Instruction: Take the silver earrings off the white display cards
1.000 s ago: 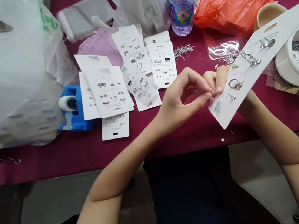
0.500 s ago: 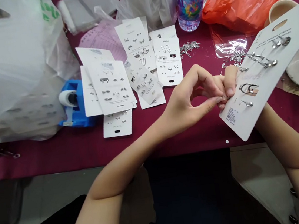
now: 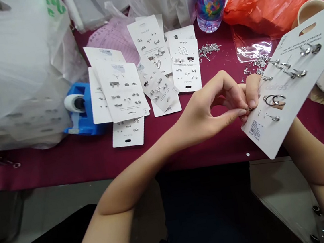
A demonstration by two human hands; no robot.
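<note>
The left hand (image 3: 205, 109) had its fingers (image 3: 228, 117) pinched closed on a tiny metal piece (image 3: 248, 109), beside the right hand (image 3: 253, 90), which gripped a white earring card (image 3: 276, 133).

The earring card (image 3: 294, 93) has tilted further downward.

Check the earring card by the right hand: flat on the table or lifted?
Lifted and tilted: the right hand holds the earring card up, slanting over the forearm.
</note>
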